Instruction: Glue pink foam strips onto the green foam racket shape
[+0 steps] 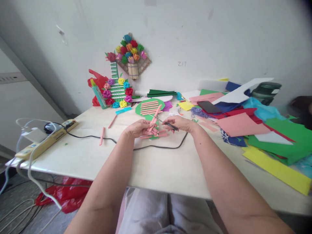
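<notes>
My left hand [140, 128] is closed on a pink paper strip [156, 113] that slants up and to the right. In my right hand [179, 123] is a pair of scissors [171, 125], their thin blades reaching left to the pink strip. Just beyond the hands lies a green paper shape [138, 109] with several pink strips [149, 107] laid across its rounded part in rows. Its narrower part is partly hidden beneath my left hand. Two loose pink pieces [102, 136] lie on the table left of my hands.
A black cable [156, 147] crosses the table in front of my hands, from a power strip [46, 138] at left. Paper-flower crafts [118, 89], a glue bottle [99, 97] and a blue piece [123, 110] are behind. Coloured paper [243, 125] and a phone [209, 107] lie at right.
</notes>
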`<state>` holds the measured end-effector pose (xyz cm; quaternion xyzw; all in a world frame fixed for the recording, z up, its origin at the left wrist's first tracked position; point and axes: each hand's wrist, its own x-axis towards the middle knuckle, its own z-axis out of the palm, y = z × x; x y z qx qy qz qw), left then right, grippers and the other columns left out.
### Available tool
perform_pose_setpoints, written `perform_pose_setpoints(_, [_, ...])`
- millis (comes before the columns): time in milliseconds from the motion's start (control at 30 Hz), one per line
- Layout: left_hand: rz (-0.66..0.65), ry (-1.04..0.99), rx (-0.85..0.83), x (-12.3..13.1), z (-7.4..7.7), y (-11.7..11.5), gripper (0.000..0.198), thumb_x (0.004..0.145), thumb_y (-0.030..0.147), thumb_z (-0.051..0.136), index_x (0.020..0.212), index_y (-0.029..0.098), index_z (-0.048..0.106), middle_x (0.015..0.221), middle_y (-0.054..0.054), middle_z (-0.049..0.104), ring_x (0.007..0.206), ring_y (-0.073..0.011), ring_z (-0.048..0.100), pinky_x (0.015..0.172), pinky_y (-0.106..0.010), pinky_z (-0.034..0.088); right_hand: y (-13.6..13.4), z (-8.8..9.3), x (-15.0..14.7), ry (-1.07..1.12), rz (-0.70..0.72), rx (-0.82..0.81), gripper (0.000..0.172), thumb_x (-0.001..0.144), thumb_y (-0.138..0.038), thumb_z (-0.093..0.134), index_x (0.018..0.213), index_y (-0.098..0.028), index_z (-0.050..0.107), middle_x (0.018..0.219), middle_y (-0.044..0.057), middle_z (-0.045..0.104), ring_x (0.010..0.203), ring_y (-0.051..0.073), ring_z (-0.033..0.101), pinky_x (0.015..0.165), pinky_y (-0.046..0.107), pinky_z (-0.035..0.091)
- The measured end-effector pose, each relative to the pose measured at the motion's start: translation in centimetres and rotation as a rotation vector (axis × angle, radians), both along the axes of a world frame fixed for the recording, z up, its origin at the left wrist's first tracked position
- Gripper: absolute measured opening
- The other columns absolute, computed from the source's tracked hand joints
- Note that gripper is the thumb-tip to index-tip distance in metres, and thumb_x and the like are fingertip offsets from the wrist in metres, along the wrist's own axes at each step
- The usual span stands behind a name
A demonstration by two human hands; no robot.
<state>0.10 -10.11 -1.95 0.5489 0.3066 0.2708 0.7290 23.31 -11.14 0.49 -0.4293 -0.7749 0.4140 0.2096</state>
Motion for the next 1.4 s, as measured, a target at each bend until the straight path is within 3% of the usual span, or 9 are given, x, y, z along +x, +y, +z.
perform_pose_setpoints(600, [-0.036,0.028,-0.009,-0.1,0.1,-0.1,0.016,0.079,0.014,0.054,0.091,0.005,0.061,0.076,-0.013,0.068,0.07,-0.018,0.066,0.057,-0.019,0.053,0.0,-0.2,0.0,0.012,0.034,-0.031,0.036,0.069,-0.04,0.06,0.095,-0.015,0.061,0.062,-0.001,0.057,0.045,0.005,0.049,0.037,0.015,0.03])
perform_pose_setpoints(1100, [-0.034,0.007,-0.008,-0.3,0.1,0.0,0.015,0.078,0.015,0.056,0.088,0.006,0.061,0.074,-0.012,0.068,0.065,-0.0175,0.066,0.053,-0.019,0.052,0.1,-0.6,-0.5,0.132,0.063,-0.058,0.029,0.068,-0.037,0.06,0.086,-0.014,0.059,0.054,-0.005,0.048,0.042,0.004,0.04,0.043,0.018,0.034])
perform_pose_setpoints(1400, [-0.018,0.019,-0.021,-0.5,0.1,0.1,0.016,0.078,0.015,0.056,0.089,0.005,0.06,0.072,-0.012,0.068,0.063,-0.0162,0.066,0.052,-0.017,0.051,0.1,-0.7,-0.7,0.138,0.074,-0.016,0.028,0.067,-0.038,0.06,0.08,-0.013,0.059,0.053,-0.005,0.045,0.041,0.003,0.035,0.04,0.018,0.029])
